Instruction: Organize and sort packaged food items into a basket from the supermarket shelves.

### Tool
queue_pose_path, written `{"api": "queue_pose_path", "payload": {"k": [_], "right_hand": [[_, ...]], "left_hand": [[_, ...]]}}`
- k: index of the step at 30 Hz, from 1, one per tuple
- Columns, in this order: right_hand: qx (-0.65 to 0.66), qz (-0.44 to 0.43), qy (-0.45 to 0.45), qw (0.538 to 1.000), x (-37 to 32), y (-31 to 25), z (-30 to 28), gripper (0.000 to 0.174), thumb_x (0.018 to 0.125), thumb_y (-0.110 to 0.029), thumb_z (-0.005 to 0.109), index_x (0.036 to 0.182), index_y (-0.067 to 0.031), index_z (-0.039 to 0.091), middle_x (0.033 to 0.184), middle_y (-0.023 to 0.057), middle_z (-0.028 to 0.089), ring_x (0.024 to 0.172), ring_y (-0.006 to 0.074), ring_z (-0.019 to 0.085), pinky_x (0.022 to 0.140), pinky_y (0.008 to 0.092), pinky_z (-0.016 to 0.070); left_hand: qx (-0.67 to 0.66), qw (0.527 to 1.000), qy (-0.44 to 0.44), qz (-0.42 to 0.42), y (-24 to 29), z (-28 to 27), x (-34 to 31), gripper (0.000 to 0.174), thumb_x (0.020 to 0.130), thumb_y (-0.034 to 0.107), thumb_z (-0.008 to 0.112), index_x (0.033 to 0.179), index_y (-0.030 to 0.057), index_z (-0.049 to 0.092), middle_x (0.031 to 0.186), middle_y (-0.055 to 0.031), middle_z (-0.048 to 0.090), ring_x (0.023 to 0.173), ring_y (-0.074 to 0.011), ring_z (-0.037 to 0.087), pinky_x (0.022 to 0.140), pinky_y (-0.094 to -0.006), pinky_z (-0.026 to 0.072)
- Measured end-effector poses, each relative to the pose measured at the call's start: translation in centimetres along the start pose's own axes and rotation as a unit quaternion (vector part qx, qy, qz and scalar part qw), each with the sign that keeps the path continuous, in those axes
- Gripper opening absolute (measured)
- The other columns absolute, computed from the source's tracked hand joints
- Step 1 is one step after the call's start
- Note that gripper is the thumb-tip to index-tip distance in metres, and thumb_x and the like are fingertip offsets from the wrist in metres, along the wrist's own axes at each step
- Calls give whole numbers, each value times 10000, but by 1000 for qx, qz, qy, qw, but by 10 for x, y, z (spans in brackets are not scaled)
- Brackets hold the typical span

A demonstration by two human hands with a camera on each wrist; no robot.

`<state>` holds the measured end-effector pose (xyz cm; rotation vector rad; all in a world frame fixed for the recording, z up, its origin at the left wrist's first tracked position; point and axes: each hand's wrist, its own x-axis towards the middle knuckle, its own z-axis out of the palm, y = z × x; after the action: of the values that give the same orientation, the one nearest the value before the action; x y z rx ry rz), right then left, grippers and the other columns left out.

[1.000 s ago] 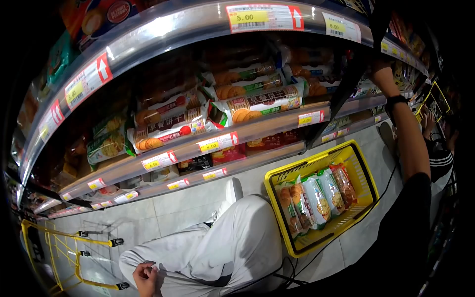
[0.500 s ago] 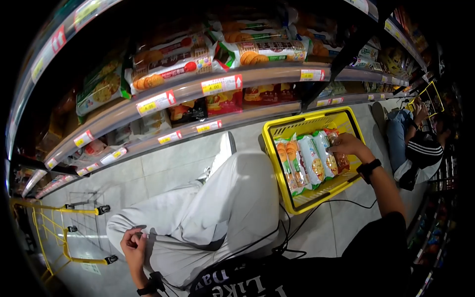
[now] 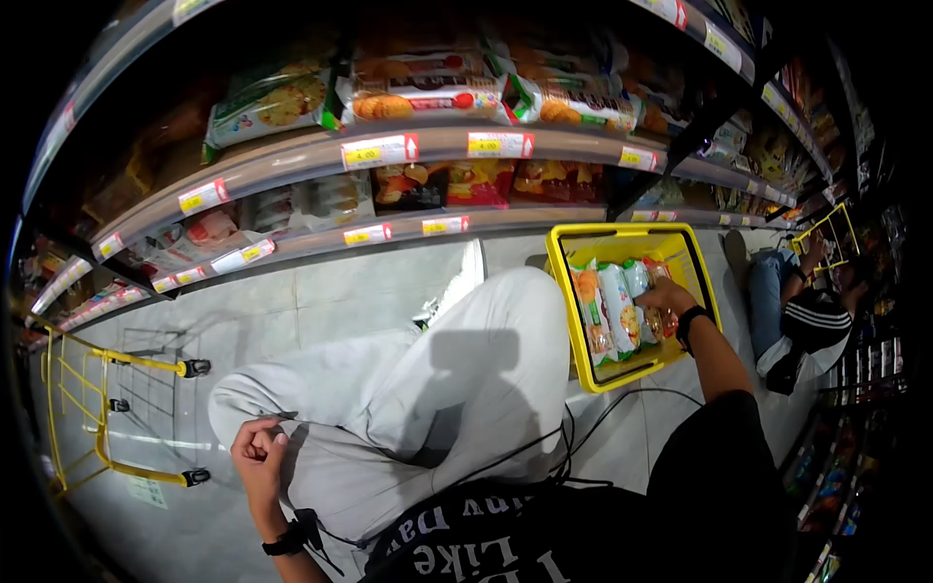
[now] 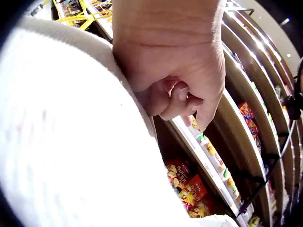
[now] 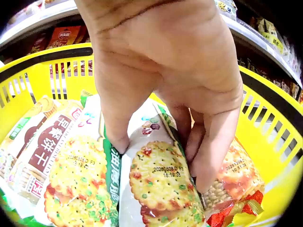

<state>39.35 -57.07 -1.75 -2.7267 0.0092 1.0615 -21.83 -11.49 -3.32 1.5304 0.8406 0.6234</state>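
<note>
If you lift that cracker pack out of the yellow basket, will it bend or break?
The white-and-green plastic pack of round crackers probably stays stiff, since a full stack fills it. It looks light: the right hand pinches it with thumb and fingers alone. Its glossy wrapper may be slippery, and squeezed crackers could crack.

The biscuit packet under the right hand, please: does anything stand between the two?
Nothing visible does: the right hand grips the biscuit packet between thumb and fingers, inside the yellow basket.
</note>
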Motion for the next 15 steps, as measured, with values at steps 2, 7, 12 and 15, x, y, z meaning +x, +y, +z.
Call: {"api": "queue_pose_path", "payload": {"k": [2, 7, 12, 15], "right_hand": [[63, -1, -49, 997, 27, 26, 0, 665, 760, -269, 849, 1267, 70, 584, 1149, 264, 673, 912, 433, 688, 644, 614, 592], [91, -32, 43, 994, 5, 21, 10, 486, 725, -330, 874, 960, 69, 727, 829, 143, 729, 698, 254, 702, 573, 419, 560], [-51, -59, 102, 992, 3, 22, 0, 555, 655, -421, 886, 889, 62, 746, 837, 166, 746, 691, 276, 721, 594, 401, 562], [-116, -65, 161, 978, 3, 27, -9, 607, 644, -470, 879, 876, 73, 743, 838, 176, 750, 728, 302, 735, 629, 419, 565]], "left_hand": [[-19, 1000, 17, 13, -5, -4, 2, 196, 883, 11, 731, 1059, -4, 647, 635, 114, 387, 582, 7, 311, 563, -185, 247], [-141, 988, 55, 43, -12, -10, -1, 204, 878, 70, 747, 1031, 2, 631, 618, 111, 391, 544, 4, 302, 516, -198, 221], [-153, 986, 53, 49, -17, -12, -2, 196, 879, 69, 744, 1023, 3, 629, 608, 110, 389, 533, 2, 298, 506, -202, 216], [-158, 985, 42, 46, -14, -13, -1, 188, 879, 59, 742, 1018, 2, 629, 608, 109, 391, 534, 4, 303, 506, -199, 220]]}}
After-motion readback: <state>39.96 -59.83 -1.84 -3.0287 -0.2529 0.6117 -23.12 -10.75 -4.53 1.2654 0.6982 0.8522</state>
